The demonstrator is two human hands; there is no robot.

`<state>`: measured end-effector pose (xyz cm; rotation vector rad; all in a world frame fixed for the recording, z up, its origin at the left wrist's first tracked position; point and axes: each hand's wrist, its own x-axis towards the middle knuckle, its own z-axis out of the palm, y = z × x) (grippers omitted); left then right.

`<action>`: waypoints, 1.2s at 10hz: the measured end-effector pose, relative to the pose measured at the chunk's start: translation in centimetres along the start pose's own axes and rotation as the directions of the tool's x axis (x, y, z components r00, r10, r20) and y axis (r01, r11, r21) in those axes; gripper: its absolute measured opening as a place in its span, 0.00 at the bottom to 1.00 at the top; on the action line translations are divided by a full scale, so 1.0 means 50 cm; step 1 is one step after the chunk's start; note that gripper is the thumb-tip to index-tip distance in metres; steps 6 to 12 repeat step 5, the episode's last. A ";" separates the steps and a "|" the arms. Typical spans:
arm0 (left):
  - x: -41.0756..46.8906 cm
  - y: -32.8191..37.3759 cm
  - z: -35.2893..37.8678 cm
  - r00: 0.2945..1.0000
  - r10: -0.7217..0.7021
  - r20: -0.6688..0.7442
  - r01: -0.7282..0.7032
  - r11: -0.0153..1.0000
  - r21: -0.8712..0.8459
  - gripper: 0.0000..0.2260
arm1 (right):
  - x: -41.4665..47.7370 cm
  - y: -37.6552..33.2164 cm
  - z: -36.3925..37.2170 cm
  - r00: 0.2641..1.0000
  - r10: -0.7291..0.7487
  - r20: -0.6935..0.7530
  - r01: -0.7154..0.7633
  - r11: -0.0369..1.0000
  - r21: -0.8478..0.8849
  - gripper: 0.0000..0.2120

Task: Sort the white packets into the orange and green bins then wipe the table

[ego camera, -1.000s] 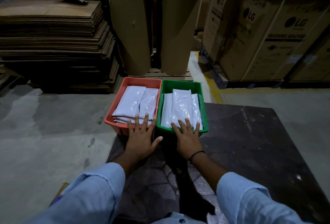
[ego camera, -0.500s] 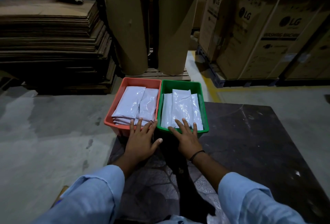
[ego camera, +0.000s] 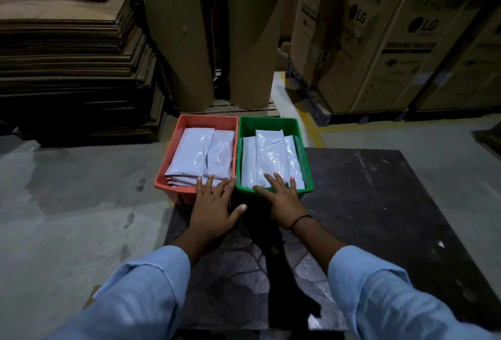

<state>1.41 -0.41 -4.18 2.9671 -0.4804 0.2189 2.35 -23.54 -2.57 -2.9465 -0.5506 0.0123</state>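
I see left hand (ego camera: 212, 208) on orange bin (ego camera: 173, 174), right hand (ego camera: 283, 201) on green bin (ego camera: 305, 160); fingers spread flat (gripping nothing), white packets (ego camera: 272, 158) inside both.

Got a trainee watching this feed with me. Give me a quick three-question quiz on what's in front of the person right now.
1. True or false: loose white packets lie on the dark table.
2. Which hand has a dark band at its wrist: A left, B right?
3. Fill in: the left hand rests at the near rim of the ____ bin.

Key
1. False; the packets seen sit in the bins.
2. B, the right hand.
3. Orange; the orange bin touches the green bin.
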 end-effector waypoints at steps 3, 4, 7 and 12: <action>-0.004 0.043 -0.071 0.998 0.008 -0.063 -0.007 1.000 0.007 0.35 | -0.048 0.005 -0.053 0.993 0.103 -0.052 -0.099 0.992 0.078 0.38; 0.015 0.098 -0.148 0.984 0.025 -0.179 -0.017 0.999 0.044 0.35 | -0.071 0.027 -0.125 0.990 0.073 -0.122 -0.066 0.996 0.060 0.38; 0.028 0.146 -0.202 0.973 0.027 -0.231 -0.010 0.997 0.074 0.35 | -0.090 0.035 -0.177 0.979 0.056 -0.196 -0.051 0.998 0.030 0.36; 0.028 0.146 -0.202 0.973 0.027 -0.231 -0.010 0.997 0.074 0.35 | -0.090 0.035 -0.177 0.979 0.056 -0.196 -0.051 0.998 0.030 0.36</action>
